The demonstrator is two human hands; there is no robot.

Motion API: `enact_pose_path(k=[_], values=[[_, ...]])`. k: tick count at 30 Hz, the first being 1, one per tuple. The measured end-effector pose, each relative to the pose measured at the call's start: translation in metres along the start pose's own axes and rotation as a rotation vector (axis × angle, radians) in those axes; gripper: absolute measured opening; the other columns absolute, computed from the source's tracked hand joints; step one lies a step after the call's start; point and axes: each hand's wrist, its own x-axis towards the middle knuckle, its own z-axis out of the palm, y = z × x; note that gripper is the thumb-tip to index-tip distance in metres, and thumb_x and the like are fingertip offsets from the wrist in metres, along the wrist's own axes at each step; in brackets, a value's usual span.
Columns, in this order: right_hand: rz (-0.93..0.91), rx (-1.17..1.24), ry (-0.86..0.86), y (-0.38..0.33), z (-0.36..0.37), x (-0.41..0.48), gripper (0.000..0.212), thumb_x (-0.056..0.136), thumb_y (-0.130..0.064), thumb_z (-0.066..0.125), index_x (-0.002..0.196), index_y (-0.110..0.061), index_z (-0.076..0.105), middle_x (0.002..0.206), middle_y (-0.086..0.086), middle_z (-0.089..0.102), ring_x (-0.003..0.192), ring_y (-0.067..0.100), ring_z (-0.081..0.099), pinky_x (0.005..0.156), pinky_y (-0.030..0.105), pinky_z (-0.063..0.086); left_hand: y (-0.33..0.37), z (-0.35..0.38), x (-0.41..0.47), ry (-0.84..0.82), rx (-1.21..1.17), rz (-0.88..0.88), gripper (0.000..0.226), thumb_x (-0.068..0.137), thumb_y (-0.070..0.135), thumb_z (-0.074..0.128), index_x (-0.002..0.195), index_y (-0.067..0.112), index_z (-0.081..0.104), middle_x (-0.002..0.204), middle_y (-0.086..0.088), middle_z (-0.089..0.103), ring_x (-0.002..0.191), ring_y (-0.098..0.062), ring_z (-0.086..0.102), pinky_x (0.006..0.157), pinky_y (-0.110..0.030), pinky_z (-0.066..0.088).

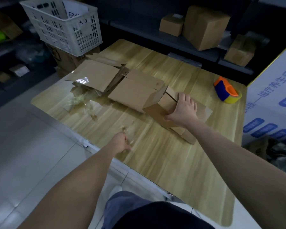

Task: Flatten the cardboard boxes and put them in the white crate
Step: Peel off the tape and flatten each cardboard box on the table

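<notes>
My right hand point(183, 109) presses flat, fingers straight, on a partly collapsed cardboard box point(168, 103) at the right middle of the wooden table point(163, 162). Two flattened boxes lie to its left, one beside my hand point(135, 90) and one farther left point(92, 75). Near the table's front left edge, my left hand point(122, 142) has its fingers curled and seems to pinch a strip of clear tape point(130, 129). The white crate point(61, 25) stands beyond the table's far left corner on a brown box, with a flat printed sheet inside.
Crumpled clear tape point(82, 100) lies at the table's left side. An orange and blue tape dispenser point(226, 90) sits at the far right. Closed cardboard boxes point(205, 25) stand on a dark shelf behind. A large white printed carton point(271, 96) borders the table's right edge.
</notes>
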Motion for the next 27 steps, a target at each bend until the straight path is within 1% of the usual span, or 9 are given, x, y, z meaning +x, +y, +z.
enact_pose_path(k=[4,7,9,12,16,20,23,25,27], values=[[-0.032,0.026,-0.02,-0.004,0.003,-0.003,0.097,0.061,-0.039,0.083,0.137,-0.011,0.029,0.137,0.008,0.035,0.129,0.031,0.033,0.114,0.046,0.02,0.0,-0.023,-0.009,-0.17,-0.204,0.059,0.068,0.074,0.038,0.077,0.132,0.018,0.049,0.12,-0.003,0.062,0.097,-0.017,0.063,0.076,-0.025,0.049],[-0.035,0.048,-0.039,-0.007,0.003,-0.004,0.099,0.061,-0.039,0.083,0.138,-0.01,0.028,0.137,0.009,0.034,0.129,0.032,0.033,0.114,0.046,0.02,0.004,-0.038,-0.014,-0.102,-0.25,0.088,0.063,0.091,0.025,0.061,0.147,0.02,0.03,0.137,-0.014,0.05,0.111,-0.032,0.059,0.073,-0.031,0.052],[-0.038,0.057,-0.045,-0.009,0.002,-0.004,0.098,0.061,-0.04,0.083,0.137,-0.01,0.029,0.136,0.009,0.035,0.129,0.032,0.033,0.114,0.046,0.021,0.011,-0.044,-0.013,0.11,-0.121,0.061,0.042,0.095,0.013,0.049,0.138,0.012,0.045,0.128,-0.019,0.057,0.109,-0.037,0.059,0.083,-0.037,0.053],[-0.035,0.062,-0.054,-0.011,-0.002,-0.003,0.099,0.06,-0.041,0.084,0.137,-0.011,0.029,0.136,0.009,0.035,0.129,0.032,0.033,0.114,0.046,0.021,0.024,-0.059,-0.014,0.369,0.083,0.047,0.02,0.09,0.009,0.05,0.092,0.011,0.069,0.088,-0.01,0.068,0.077,-0.028,0.065,0.068,-0.032,0.051],[-0.016,0.057,-0.077,-0.014,-0.008,-0.001,0.1,0.061,-0.041,0.084,0.138,-0.012,0.028,0.137,0.009,0.035,0.13,0.032,0.033,0.113,0.047,0.022,0.044,-0.082,-0.017,0.394,-0.124,0.085,0.009,0.08,0.008,0.067,0.072,0.009,0.072,0.077,-0.006,0.067,0.072,-0.022,0.06,0.061,-0.027,0.045],[0.017,0.06,-0.069,-0.015,-0.016,0.001,0.102,0.062,-0.041,0.084,0.141,-0.013,0.026,0.138,0.009,0.035,0.132,0.032,0.032,0.114,0.048,0.021,0.063,-0.097,-0.025,0.392,-0.403,0.119,0.031,0.071,0.003,0.078,0.059,0.014,0.052,0.061,0.0,0.053,0.057,-0.013,0.046,0.053,-0.023,0.036],[0.043,0.058,-0.055,-0.016,-0.022,0.003,0.102,0.062,-0.041,0.083,0.141,-0.013,0.026,0.139,0.008,0.035,0.131,0.033,0.032,0.114,0.048,0.022,0.087,-0.11,-0.025,0.36,-0.662,0.28,0.024,0.079,0.003,0.072,0.068,0.013,0.053,0.065,-0.004,0.054,0.058,-0.016,0.05,0.059,-0.027,0.044],[0.052,0.053,-0.039,-0.019,-0.025,0.004,0.102,0.062,-0.042,0.083,0.142,-0.013,0.025,0.139,0.009,0.035,0.131,0.033,0.032,0.113,0.048,0.023,0.11,-0.12,-0.029,0.304,-0.739,0.344,0.016,0.085,0.025,0.069,0.088,0.014,0.058,0.085,-0.002,0.06,0.076,-0.018,0.059,0.073,-0.032,0.051],[0.058,0.057,-0.027,-0.023,-0.027,0.006,0.103,0.063,-0.043,0.082,0.142,-0.013,0.024,0.14,0.009,0.035,0.131,0.033,0.032,0.11,0.047,0.026,0.132,-0.125,-0.032,0.175,-0.64,0.299,0.058,0.081,0.054,0.064,0.123,0.016,0.05,0.115,0.004,0.054,0.104,-0.02,0.056,0.086,-0.039,0.052]])
